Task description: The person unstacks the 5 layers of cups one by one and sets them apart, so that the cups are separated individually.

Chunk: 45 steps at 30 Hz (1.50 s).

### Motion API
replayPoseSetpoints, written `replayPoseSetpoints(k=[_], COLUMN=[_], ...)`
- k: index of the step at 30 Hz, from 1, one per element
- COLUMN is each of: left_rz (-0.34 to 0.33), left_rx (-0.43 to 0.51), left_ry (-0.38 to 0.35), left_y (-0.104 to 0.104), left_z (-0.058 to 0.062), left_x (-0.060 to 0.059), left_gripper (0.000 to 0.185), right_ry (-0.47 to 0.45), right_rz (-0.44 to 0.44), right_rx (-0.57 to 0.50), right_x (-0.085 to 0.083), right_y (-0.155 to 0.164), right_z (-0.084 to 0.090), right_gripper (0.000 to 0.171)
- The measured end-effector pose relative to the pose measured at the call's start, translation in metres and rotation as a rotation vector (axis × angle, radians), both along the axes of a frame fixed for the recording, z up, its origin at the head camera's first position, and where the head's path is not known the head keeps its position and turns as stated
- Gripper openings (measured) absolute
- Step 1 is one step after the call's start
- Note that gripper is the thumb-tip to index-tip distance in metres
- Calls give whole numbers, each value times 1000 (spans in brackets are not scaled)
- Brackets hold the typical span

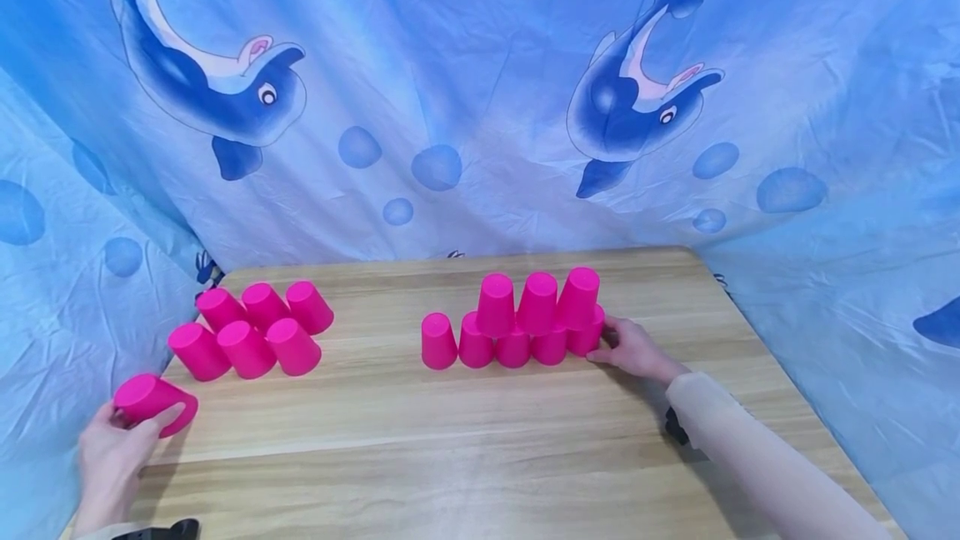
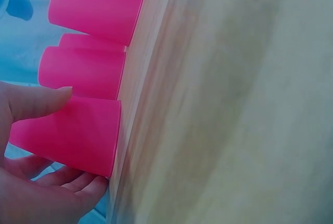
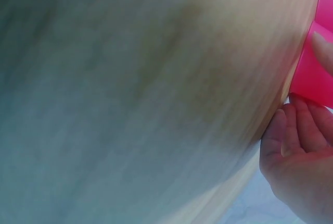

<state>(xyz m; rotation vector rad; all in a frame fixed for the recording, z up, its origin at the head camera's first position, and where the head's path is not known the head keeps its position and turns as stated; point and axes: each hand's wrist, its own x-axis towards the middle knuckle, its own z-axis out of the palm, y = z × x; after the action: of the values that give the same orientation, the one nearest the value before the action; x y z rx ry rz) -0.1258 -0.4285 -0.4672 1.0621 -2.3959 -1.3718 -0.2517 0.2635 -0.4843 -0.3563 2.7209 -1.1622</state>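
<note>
At the table's left edge, my left hand (image 1: pixel 112 448) grips an upside-down pink cup (image 1: pixel 142 398), thumb on one side and fingers on the other. The left wrist view shows this cup (image 2: pixel 73 135) with its rim at the tabletop. My right hand (image 1: pixel 633 348) holds the rightmost pink cup (image 1: pixel 585 336) of a bottom row between thumb and fingers. Only part of that cup (image 3: pixel 312 78) enters the right wrist view. Three upside-down cups, among them a middle one (image 1: pixel 537 304), stand on top of this row. The leftmost bottom cup (image 1: pixel 438 342) has nothing on it.
Behind my left hand, more upside-down pink cups stand in a front row (image 1: pixel 246 350) and a back row (image 1: pixel 265 304), three in each. The wooden table (image 1: pixel 420 457) backs onto a blue dolphin-print curtain (image 1: pixel 495 107), which also hangs along both sides.
</note>
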Motion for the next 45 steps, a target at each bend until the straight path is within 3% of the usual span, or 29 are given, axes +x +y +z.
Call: replayPoseSetpoints(k=[7,11,17,22,25,28,32,35,40,45], left_rz=[25,57,106,87,-46,-251,-519,-671,-786,-822], left_rx=[21,-4,-233,-400,-412,-379,-334,-263,-213,-179], left_ry=[-21,15,201,424,521,571,653,636,539,556], left_y=[1,7,34,80,116,159,221,265,321,355], left_z=[2,10,42,71,84,88,81,76,69,65], left_x=[-2,4,13,9,0,-13,-37,-49,-60,-71], left_gripper=[98,108,103,88,77,71,66,67,72,75], right_ry=[-6,-6,0,-3,-4,-12,-20,-17,-2,-5], right_rz=[0,-3,-2,-3,1,-5,-10,-4,-3,-9], right_rx=[19,22,25,28,27,22,17,8,7,9], right_x=[0,0,0,0,0,0,1,2,2,2], right_y=[0,-1,-2,-2,-2,-1,-2,-2,-3,-2], right_z=[2,3,3,1,1,1,2,2,1,2], right_gripper=[68,68,67,69,69,69,69,68,66,67])
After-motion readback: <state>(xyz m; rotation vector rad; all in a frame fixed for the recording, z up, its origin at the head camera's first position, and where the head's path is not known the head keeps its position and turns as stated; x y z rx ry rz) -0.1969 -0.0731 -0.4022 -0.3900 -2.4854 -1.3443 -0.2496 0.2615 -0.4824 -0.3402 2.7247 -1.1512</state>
